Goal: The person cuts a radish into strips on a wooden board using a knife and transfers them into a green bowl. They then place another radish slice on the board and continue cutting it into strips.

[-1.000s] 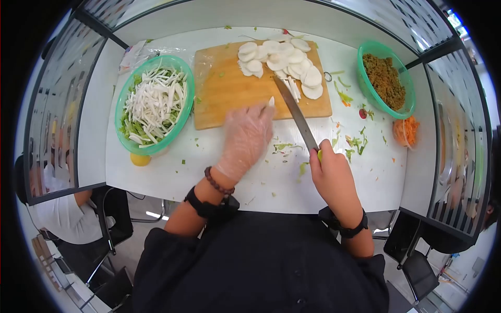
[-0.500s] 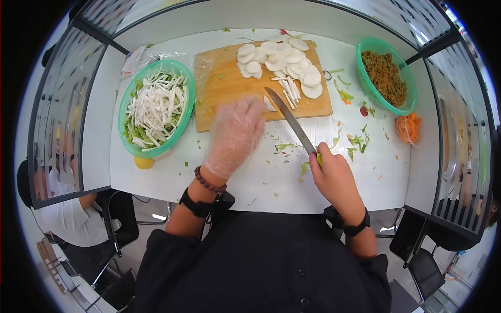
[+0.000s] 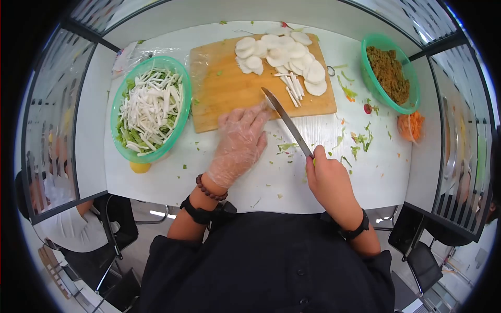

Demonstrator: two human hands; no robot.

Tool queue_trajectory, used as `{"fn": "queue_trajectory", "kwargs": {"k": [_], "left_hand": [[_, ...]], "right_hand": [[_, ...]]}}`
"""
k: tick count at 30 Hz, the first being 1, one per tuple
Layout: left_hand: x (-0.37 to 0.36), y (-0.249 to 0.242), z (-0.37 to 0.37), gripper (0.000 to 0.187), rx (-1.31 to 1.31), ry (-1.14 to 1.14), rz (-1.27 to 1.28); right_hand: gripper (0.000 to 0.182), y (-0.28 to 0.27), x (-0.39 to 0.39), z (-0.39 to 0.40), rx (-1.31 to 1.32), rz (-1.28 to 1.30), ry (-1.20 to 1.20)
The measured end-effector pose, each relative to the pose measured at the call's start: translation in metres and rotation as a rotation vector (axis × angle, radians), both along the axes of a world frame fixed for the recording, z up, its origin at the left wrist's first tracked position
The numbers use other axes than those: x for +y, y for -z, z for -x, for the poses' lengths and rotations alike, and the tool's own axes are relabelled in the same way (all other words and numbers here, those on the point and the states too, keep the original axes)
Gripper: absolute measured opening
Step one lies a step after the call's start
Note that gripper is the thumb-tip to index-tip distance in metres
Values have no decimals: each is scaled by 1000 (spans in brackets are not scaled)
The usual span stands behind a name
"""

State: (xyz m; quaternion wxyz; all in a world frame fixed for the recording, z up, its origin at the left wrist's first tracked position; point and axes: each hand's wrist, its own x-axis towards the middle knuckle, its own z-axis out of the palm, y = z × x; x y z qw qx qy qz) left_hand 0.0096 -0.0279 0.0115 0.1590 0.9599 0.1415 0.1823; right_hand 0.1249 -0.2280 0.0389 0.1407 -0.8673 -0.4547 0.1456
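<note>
In plastic film, my left hand (image 3: 237,141) rests over the front edge of the wooden cutting board (image 3: 222,88). Its fingertips press on a small white radish slice (image 3: 270,103), mostly hidden by the fingers and blade. My right hand (image 3: 332,181) grips a kitchen knife (image 3: 290,123) by its handle. The blade slants up and left over the board's edge, its tip close by my left fingertips. Right of the blade lie several cut radish sticks (image 3: 293,87). Behind them, round white radish slices (image 3: 282,55) overlap in a heap.
A green bowl (image 3: 186,99) of white strips and greens stands at left, beside a yellow object (image 3: 140,167). At right are a green bowl (image 3: 371,86) of brown food and a bag of shredded carrot (image 3: 411,127). Vegetable scraps (image 3: 362,140) litter the white table. Partitions (image 3: 91,120) flank it.
My left hand has moved slightly right and its fingers have come down on the small radish slice by the blade. The knife stays in my right hand, nearly in place. The view has shifted slightly.
</note>
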Motion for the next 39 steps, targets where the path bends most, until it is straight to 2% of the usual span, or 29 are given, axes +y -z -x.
{"fn": "queue_trajectory", "kwargs": {"k": [4,6,7,10,11,14,16,19,25,28,39], "left_hand": [[-1,1,0,48,64,1,-40],[-3,0,-2,47,90,-10,-90],[-2,-1,-3,53,81,14,-102],[-6,-9,-5,54,188,19,-105],[-7,-9,-4,54,193,19,-118],[-6,-8,-3,54,186,30,-137],[-2,-7,-1,54,162,35,-105],[-2,-5,2,55,154,20,-104],[-1,-1,5,52,97,20,-96],[-1,-3,5,55,125,20,-34],[0,-1,3,52,80,23,-68]], "right_hand": [[19,-4,8,23,-95,185,-2],[24,2,9,31,-117,227,-12],[32,-4,13,31,-57,265,-27],[25,0,23,18,-140,140,-43],[17,-5,32,11,-118,101,-27],[14,-3,44,-7,-49,-1,-49],[19,1,40,-9,-88,-33,12],[21,-6,32,-3,-16,-33,65],[20,-2,18,2,88,-93,46],[21,-3,16,3,92,-80,48],[21,-7,13,3,110,-40,46]]}}
